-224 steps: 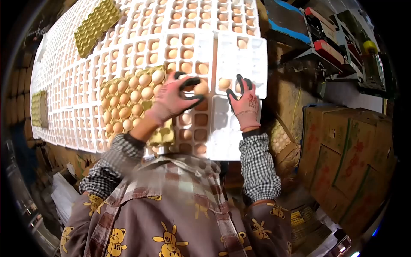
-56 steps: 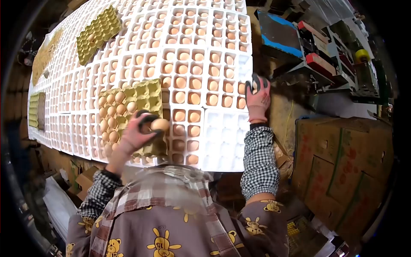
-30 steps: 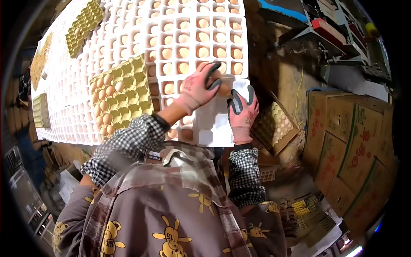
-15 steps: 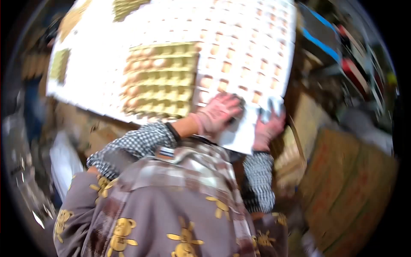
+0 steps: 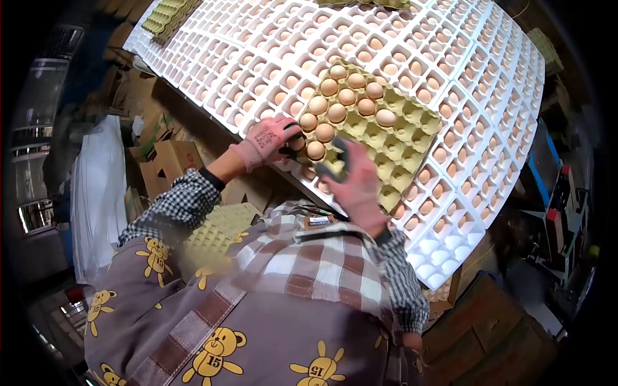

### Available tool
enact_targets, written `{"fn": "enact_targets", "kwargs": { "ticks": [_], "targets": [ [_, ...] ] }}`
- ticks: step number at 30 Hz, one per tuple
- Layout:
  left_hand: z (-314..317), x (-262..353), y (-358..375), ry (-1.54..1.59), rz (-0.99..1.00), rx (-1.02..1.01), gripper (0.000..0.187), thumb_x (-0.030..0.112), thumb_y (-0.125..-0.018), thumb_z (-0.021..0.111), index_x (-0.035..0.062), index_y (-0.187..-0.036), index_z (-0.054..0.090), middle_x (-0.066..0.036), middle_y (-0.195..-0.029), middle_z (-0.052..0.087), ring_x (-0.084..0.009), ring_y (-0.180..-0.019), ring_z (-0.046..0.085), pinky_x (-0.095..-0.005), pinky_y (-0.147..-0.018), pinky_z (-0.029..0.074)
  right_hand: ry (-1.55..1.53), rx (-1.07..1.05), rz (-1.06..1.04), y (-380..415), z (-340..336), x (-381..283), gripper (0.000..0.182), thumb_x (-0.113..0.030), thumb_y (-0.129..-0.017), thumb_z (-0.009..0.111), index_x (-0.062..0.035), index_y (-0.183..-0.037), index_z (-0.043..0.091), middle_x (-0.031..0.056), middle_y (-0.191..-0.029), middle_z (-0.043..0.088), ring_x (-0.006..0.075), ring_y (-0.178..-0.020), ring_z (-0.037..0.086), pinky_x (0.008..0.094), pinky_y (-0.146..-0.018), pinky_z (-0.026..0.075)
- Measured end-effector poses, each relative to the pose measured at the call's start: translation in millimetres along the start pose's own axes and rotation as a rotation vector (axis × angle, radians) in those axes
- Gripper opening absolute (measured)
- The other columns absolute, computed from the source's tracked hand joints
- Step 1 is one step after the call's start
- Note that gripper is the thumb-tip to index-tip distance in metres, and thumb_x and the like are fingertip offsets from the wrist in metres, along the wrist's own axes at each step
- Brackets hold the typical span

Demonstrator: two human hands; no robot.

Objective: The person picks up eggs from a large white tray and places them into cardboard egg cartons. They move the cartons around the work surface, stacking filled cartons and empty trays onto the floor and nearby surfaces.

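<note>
The left hand [image 5: 265, 141] has its fingers partly bent around an egg [image 5: 297, 143] at the corner of the yellow tray [image 5: 400, 143]; I cannot tell if it grips. The right hand [image 5: 359, 188], blurred, is open above the near edge, thumb and fingers apart. The yellow tray, partly filled with eggs, lies upon white trays [image 5: 444, 257].
</note>
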State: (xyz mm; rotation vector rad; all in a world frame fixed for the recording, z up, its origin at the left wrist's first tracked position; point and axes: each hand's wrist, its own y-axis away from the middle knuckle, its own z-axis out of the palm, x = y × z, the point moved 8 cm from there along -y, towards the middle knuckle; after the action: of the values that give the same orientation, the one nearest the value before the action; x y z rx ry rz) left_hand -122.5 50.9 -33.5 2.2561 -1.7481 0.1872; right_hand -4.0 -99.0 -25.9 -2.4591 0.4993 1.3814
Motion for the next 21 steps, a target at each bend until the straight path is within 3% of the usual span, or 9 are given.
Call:
{"fn": "enact_targets", "kwargs": {
  "ticks": [3,5,7,9,11,12,15,17,21],
  "targets": [
    [5,-51,28,0.625,-0.337,0.071,0.054,0.011,-0.074,0.080,0.0044,-0.120,0.053,-0.012,-0.114,0.060,-0.0261,-0.102,0.062,-0.0359,-0.088,0.052,0.712,-0.123,-0.132,-33,83,-8,0.055,-0.035,-0.066,0.080,-0.0158,-0.115,0.063,0.0124,-0.111,0.057,0.0289,-0.105,0.058,0.0406,-0.089,0.045],
    [22,-83,37,1.653,-0.539,0.246,0.037,0.011,-0.089,0.067,0.0005,-0.121,0.053,-0.006,-0.113,0.059,-0.0183,-0.103,0.061,-0.0333,-0.087,0.054,0.501,-0.051,-0.001,-35,62,-13,0.047,-0.033,-0.069,0.078,-0.0152,-0.111,0.065,0.0131,-0.109,0.057,0.0295,-0.103,0.059,0.0406,-0.087,0.047],
    [17,-88,24,1.312,-0.427,0.158,0.039,0.019,-0.087,0.070,0.0045,-0.121,0.057,-0.009,-0.111,0.059,-0.0213,-0.102,0.061,-0.0351,-0.085,0.054,-0.102,0.164,0.207,-21,48,28,0.027,-0.025,-0.081,0.069,-0.0100,-0.103,0.068,0.0126,-0.102,0.060,0.0254,-0.091,0.062,0.0354,-0.078,0.051],
    [-24,-40,-7,0.302,-0.096,0.169,0.045,0.018,-0.078,0.076,0.0113,-0.119,0.060,-0.013,-0.113,0.058,-0.0275,-0.100,0.061,-0.0363,-0.082,0.054,-0.873,0.312,0.356,-19,30,40,0.023,-0.021,-0.088,0.063,-0.0029,-0.102,0.067,0.0117,-0.098,0.062,0.0197,-0.087,0.062,0.0313,-0.076,0.050],
    [-2,-27,-24,0.008,0.042,0.129,0.062,0.017,-0.064,0.082,0.0150,-0.121,0.057,-0.013,-0.118,0.055,-0.0312,-0.103,0.060,-0.0390,-0.083,0.052,-0.430,0.185,0.205,-33,13,3,0.026,-0.020,-0.090,0.062,0.0021,-0.103,0.065,0.0099,-0.095,0.064,0.0146,-0.088,0.061,0.0281,-0.077,0.049],
    [0,-33,-24,0.116,-0.007,0.120,0.062,0.017,-0.065,0.082,0.0134,-0.121,0.056,-0.013,-0.118,0.055,-0.0308,-0.102,0.060,-0.0383,-0.083,0.052,-0.979,0.195,0.569,-32,39,34,0.026,-0.019,-0.088,0.065,0.0011,-0.105,0.064,0.0090,-0.098,0.065,0.0148,-0.089,0.061,0.0282,-0.079,0.049],
    [8,-60,-26,0.531,-0.081,0.219,0.055,0.016,-0.069,0.081,0.0074,-0.117,0.055,-0.012,-0.112,0.057,-0.0293,-0.097,0.061,-0.0364,-0.079,0.052,0.562,0.114,0.142,-62,42,-5,0.038,-0.019,-0.075,0.078,-0.0055,-0.109,0.066,0.0124,-0.099,0.066,0.0201,-0.093,0.063,0.0272,-0.085,0.048],
    [-5,-71,-31,0.815,-0.162,0.314,0.044,0.018,-0.079,0.075,0.0075,-0.118,0.057,-0.011,-0.102,0.062,-0.0283,-0.088,0.063,-0.0364,-0.078,0.051,0.537,0.110,0.194,-59,42,5,0.045,-0.020,-0.072,0.080,-0.0057,-0.112,0.065,0.0141,-0.096,0.067,0.0230,-0.091,0.065,0.0283,-0.086,0.050],
    [-28,-53,-67,0.007,0.016,0.120,0.036,0.025,-0.081,0.068,0.0282,-0.117,0.067,-0.014,-0.120,0.054,-0.0279,-0.096,0.065,-0.0382,-0.072,0.055,-0.974,0.336,0.590,-46,29,45,0.029,-0.016,-0.090,0.063,0.0006,-0.114,0.063,0.0049,-0.097,0.066,0.0125,-0.079,0.063,0.0271,-0.065,0.053]
  ]
}}
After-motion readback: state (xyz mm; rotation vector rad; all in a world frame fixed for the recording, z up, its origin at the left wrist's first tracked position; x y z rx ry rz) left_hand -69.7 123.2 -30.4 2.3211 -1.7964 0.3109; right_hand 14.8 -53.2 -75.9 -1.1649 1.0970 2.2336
